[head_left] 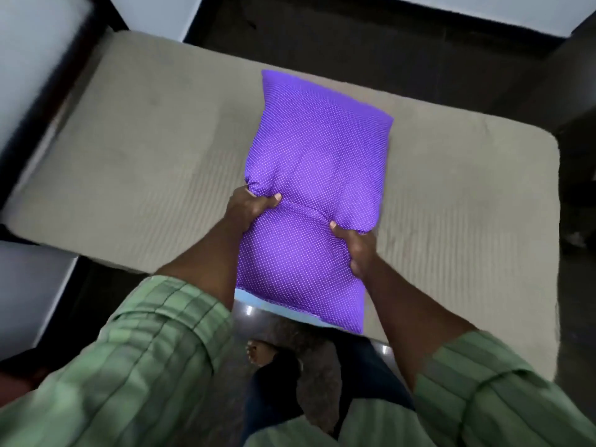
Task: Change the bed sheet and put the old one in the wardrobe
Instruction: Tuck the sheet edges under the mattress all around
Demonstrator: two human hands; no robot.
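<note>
Dim dark flooring surrounds the bed I am looking down on, with pale blurred wall or furniture panels (29, 59) at the left and top edges of the head view. What fills the middle is a bare beige ribbed mattress (154, 162) with rounded corners, lying on a dark bed frame (96, 30), and I can see no sheet on it anywhere. From that I judge the old bed sheet is already stripped off, though where it has gone, and whether it is in the wardrobe, I cannot tell; neither a sheet nor a wardrobe shows here. A fresh sheet is not yet spread either, so I take the larger half of the job to be ahead. Held above the near edge of the mattress is a plump purple pillow with fine white dots (309, 175), a strip of pale blue fabric (280, 309) peeking from its near end. My left hand (250, 209) grips its left side, fingers curled into the cloth and thumb pressed on top; my right hand (354, 246) clamps the right side the same way, so the pillow pinches in at the waist between them. Green striped shirt sleeves (145, 366) cover both forearms to the elbow, and one bare foot (258, 350) stands on the floor below. Counting: one mattress, one pillow, two hands, both gripping, no sheet in sight.
</note>
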